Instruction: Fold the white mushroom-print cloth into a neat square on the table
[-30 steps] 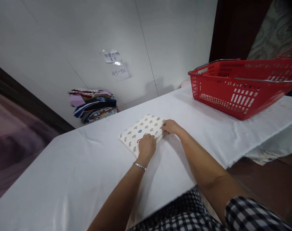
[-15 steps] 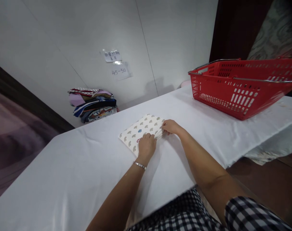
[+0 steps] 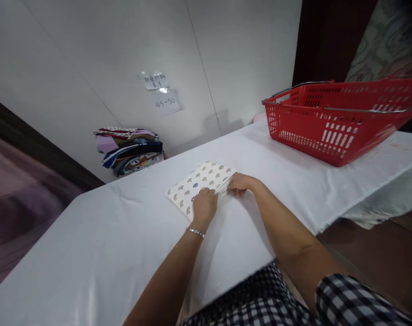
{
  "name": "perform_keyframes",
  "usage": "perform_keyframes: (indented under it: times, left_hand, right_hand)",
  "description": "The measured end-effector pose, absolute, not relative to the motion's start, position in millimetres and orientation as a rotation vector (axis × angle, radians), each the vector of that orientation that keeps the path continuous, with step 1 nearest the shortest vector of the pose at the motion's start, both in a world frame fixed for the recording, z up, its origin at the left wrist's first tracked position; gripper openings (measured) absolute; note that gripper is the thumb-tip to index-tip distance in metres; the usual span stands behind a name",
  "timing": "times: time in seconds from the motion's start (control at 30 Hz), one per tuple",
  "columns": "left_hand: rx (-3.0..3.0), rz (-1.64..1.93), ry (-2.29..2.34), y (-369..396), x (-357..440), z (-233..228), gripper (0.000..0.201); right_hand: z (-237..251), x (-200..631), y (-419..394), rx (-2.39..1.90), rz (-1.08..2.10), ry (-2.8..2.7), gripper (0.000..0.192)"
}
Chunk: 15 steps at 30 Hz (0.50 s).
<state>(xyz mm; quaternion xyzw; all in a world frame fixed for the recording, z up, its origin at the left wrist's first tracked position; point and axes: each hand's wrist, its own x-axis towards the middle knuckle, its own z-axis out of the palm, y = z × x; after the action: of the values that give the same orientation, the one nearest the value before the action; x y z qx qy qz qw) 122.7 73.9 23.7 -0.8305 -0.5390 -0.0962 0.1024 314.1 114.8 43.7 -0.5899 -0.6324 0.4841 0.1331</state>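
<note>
A white cloth [image 3: 199, 179] printed with grey mushroom-like shapes and a few coloured marks lies folded in several layers on the white-covered table [image 3: 131, 244]. My left hand [image 3: 205, 206], with a silvery bracelet at the wrist, is closed on the near edge of the cloth. At the right-hand edge, the fingers of my right hand [image 3: 240, 182] are closed around the stacked layers; some fingertips are hidden under or behind the fabric. The layers show as a fanned edge between the two hands.
A red plastic basket [image 3: 304, 124] with metal handles stands at the table's right back. Against the wall at the far left edge is a pile of folded clothes [image 3: 131, 149]. Two paper notes [image 3: 168, 103] are taped to the wall; the lower reads 45-50.
My right hand has shifted slightly along the cloth's right edge and its fingers have turned lower around the layers. The left hand stays at the near edge. The view has tilted slightly.
</note>
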Motion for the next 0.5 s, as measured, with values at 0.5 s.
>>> perform_keyframes:
  times: [0.5]
  left_hand:
    - [-2.437, -0.331, -1.601, 72.2, 123.1, 23.5, 0.012]
  right_hand:
    - [37.7, 310.5, 118.0, -1.578, 1.334, -1.913, 0.01]
